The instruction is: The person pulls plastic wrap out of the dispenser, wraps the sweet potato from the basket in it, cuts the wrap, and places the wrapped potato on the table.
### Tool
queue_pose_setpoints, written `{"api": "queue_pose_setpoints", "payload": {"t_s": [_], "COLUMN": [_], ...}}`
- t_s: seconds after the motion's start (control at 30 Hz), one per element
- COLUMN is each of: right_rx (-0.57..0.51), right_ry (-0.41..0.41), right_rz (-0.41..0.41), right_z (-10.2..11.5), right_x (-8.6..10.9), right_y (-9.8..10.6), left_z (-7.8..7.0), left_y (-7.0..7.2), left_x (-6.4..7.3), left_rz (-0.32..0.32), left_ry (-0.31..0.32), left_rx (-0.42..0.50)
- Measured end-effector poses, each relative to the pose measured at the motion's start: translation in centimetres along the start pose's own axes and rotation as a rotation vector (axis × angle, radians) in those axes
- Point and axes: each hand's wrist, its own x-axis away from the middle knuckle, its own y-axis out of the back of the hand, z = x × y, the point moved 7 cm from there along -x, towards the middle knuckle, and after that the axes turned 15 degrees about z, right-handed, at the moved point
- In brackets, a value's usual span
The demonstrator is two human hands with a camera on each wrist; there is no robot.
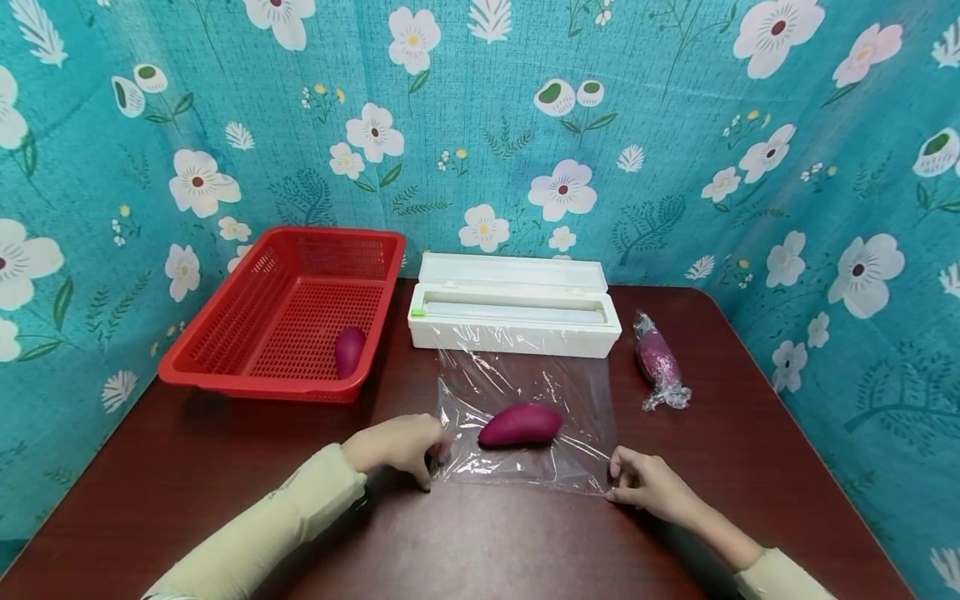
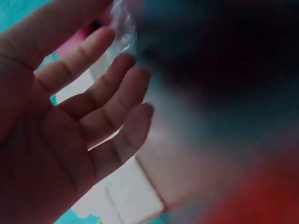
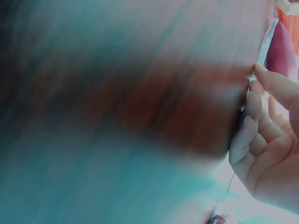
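Observation:
A clear sheet of cling film (image 1: 525, 392) lies flat on the dark red table (image 1: 487, 542), and a purple sweet potato (image 1: 520, 424) rests on its middle. My left hand (image 1: 437, 461) pinches the film's near left corner. My right hand (image 1: 613, 485) pinches the near right corner, its fingers (image 3: 254, 107) curled at the film's edge. The left wrist view is blurred and shows crinkled film (image 2: 122, 23) by the fingertips (image 2: 140, 77). The film's far edge runs up to the white dispenser box (image 1: 514, 312).
A red plastic basket (image 1: 225, 367) stands at the back left with one purple sweet potato (image 1: 349, 350) inside. A film-wrapped sweet potato (image 1: 657, 360) lies right of the dispenser. Floral cloth walls enclose the table on three sides.

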Motion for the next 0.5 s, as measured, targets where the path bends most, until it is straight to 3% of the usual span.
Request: {"api": "queue_pose_setpoints", "payload": {"t_s": [0.17,0.37,0.5], "right_rx": [0.005,0.003,0.055], "right_ry": [0.103,0.122,0.183], "right_rz": [0.045,0.074,0.053], "right_z": [0.6,1.1,1.6], "right_x": [0.0,0.2,0.3], "right_y": [-0.1,0.1,0.2], "left_z": [0.0,-0.2,-0.3], "left_y": [-0.8,-1.1,-1.2], "left_x": [0.3,0.7,0.9], "left_rz": [-0.055,-0.102,-0.138], "left_ry": [-0.027,-0.091,-0.103], "left_rx": [-0.061,-0.057,-0.054]}}
